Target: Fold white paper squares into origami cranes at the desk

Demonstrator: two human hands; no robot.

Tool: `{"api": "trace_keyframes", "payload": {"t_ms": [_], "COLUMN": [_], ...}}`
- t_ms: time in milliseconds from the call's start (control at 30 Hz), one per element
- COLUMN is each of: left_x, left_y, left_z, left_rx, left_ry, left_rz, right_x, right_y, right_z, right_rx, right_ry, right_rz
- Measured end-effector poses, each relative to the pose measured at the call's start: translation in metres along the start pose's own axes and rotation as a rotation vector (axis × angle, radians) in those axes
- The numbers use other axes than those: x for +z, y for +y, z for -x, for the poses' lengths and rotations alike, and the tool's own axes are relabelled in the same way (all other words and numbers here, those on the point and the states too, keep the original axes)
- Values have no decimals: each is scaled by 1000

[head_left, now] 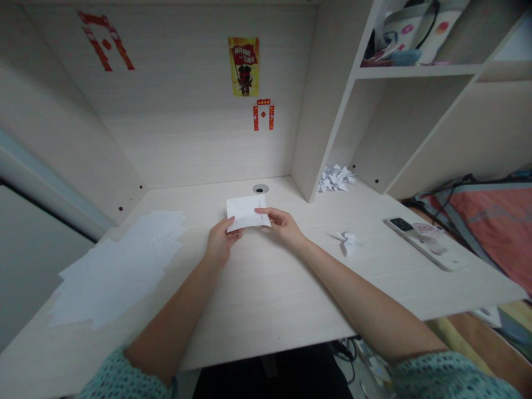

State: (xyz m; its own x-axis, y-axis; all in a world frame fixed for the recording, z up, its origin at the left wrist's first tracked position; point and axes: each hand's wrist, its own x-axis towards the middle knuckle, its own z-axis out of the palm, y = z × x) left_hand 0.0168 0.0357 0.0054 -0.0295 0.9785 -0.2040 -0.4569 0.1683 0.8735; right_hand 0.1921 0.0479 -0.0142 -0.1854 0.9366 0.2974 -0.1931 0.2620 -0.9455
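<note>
Between my two hands is a small white sheet of paper (246,208), raised a little above the desk near its back. My left hand (221,239) pinches the lower left corner, thumb on top and fingers beneath. At the right edge my right hand (285,224) grips the sheet, with a finger lying over its face and the rest partly hidden behind. The paper bows slightly along its lower edge. To the right of my right forearm rests a small folded white paper piece (348,241).
Loose white sheets (124,271) overlap on the left of the desk (249,310). A heap of white paper pieces (336,178) sits by the shelf divider (332,100). A phone (424,244) lies at the right. Behind the paper is a round cable hole (260,189).
</note>
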Motion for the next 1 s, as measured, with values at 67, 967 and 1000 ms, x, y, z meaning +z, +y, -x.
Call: {"api": "trace_keyframes", "payload": {"t_ms": [67, 967, 1000], "left_x": [1, 14, 14], "left_y": [2, -18, -18], "left_z": [2, 14, 13], "left_rx": [-30, 172, 163], "left_ry": [1, -50, -64], "left_rz": [-2, -161, -151], "right_x": [2, 19, 19], "right_y": [-1, -5, -5], "right_z": [2, 10, 10], "right_rx": [1, 92, 100], "right_ry": [38, 319, 322], "right_rz": [34, -194, -205]}}
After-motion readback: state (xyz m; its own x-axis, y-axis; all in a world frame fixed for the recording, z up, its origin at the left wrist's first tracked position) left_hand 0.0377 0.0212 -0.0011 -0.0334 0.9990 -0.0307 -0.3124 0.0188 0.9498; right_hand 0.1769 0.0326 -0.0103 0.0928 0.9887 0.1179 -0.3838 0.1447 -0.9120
